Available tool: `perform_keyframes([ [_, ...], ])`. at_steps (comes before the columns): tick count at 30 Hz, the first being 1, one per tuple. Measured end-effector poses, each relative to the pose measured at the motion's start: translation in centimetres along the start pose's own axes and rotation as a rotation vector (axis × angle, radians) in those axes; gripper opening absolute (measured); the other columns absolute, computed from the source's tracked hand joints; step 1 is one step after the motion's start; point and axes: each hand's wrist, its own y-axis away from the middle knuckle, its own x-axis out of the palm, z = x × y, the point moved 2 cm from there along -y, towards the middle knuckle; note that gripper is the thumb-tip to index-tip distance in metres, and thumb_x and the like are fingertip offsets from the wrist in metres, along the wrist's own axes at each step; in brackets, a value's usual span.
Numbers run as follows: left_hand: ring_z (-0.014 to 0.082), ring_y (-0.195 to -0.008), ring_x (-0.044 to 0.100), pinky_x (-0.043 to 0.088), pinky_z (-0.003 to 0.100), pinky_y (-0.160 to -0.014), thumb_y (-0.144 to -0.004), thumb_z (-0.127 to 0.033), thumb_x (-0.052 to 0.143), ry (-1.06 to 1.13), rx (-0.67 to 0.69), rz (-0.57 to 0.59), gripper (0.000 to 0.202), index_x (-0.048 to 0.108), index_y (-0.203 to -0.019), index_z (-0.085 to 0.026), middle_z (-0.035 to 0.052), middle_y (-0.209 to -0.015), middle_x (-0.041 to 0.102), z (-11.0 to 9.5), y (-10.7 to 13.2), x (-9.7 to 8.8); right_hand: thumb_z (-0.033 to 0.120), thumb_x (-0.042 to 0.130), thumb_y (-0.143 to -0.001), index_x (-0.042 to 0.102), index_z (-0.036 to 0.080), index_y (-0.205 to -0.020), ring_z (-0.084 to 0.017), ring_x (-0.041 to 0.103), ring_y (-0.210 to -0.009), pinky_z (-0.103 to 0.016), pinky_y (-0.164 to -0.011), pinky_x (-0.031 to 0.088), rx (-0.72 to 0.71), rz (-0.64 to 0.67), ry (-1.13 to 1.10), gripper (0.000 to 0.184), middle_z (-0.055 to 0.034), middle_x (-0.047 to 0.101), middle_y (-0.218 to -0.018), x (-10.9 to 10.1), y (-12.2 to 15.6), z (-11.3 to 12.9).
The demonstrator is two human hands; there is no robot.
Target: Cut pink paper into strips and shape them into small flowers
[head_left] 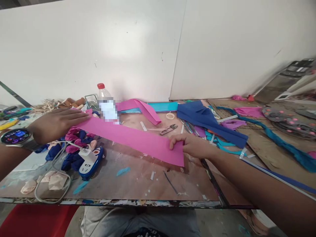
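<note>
A long pink strip of sheet material [134, 138] stretches across the worktable [138, 187], held up at both ends. My left hand [58, 123] grips its left end with fingers closed over the edge; a smartwatch [16, 136] sits on that wrist. My right hand [190, 144] pinches the strip's right end near its lower corner.
A plastic bottle with a red cap [106, 103], small snips [168, 129], a tape ring [170, 116], a folded blue sheet [209, 121], a second pink strip [145, 110], a power strip with cable [90, 159], pink and blue scraps [74, 144] and a teal strip [278, 141] clutter the table.
</note>
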Motion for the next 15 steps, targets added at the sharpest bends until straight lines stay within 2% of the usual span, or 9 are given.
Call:
perform_keyframes([
  [4,0.0219,-0.145,0.043,0.032,0.054,-0.118,-0.101,-0.037,0.030,0.013,-0.043,0.021,0.051,0.054,-0.144,-0.022,-0.0016,-0.153,0.051,1.9,1.4,0.9,0.017,0.057,-0.068,0.080,0.019,-0.092,-0.020,0.068,-0.091,-0.029,-0.082,0.053,0.084,0.063,-0.041,0.033,-0.0038,0.076,-0.099,0.9,-0.7,0.0],
  [8,0.0217,-0.139,0.051,0.037,0.053,-0.115,-0.103,-0.035,0.026,-0.007,-0.041,0.043,0.050,0.055,-0.143,-0.026,-0.0024,-0.150,0.055,2.3,2.5,1.9,0.027,0.054,-0.073,0.080,0.017,-0.092,-0.017,0.063,-0.066,-0.026,-0.058,0.047,0.208,0.107,-0.182,0.034,-0.0048,0.073,-0.083,1.9,-1.1,0.3],
  [11,0.0198,-0.130,0.060,0.046,0.048,-0.107,-0.103,-0.031,0.025,-0.049,0.008,0.072,0.050,0.059,-0.139,-0.028,-0.0028,-0.144,0.060,2.2,3.2,2.6,0.041,0.060,-0.080,0.075,0.015,-0.085,-0.014,0.057,-0.058,-0.024,-0.054,0.042,0.216,0.013,-0.116,0.030,-0.0017,0.065,-0.068,2.5,-1.6,0.3],
  [13,0.0186,-0.127,0.062,0.049,0.045,-0.105,-0.102,-0.026,0.028,-0.080,0.025,0.083,0.049,0.059,-0.140,-0.031,-0.0043,-0.142,0.062,2.0,3.7,2.9,0.040,0.066,-0.078,0.072,0.016,-0.081,-0.013,0.055,-0.057,-0.023,-0.053,0.039,0.186,-0.079,0.010,0.025,0.0002,0.063,-0.065,2.8,-2.1,0.1],
  [15,0.0189,-0.128,0.062,0.049,0.044,-0.106,-0.101,-0.023,0.034,-0.110,0.035,0.071,0.047,0.058,-0.140,-0.032,-0.0051,-0.142,0.062,1.9,4.3,3.0,0.034,0.069,-0.075,0.072,0.016,-0.087,-0.013,0.055,-0.059,-0.022,-0.053,0.039,0.186,-0.131,0.084,0.021,0.0004,0.064,-0.069,3.1,-2.4,-0.1],
])
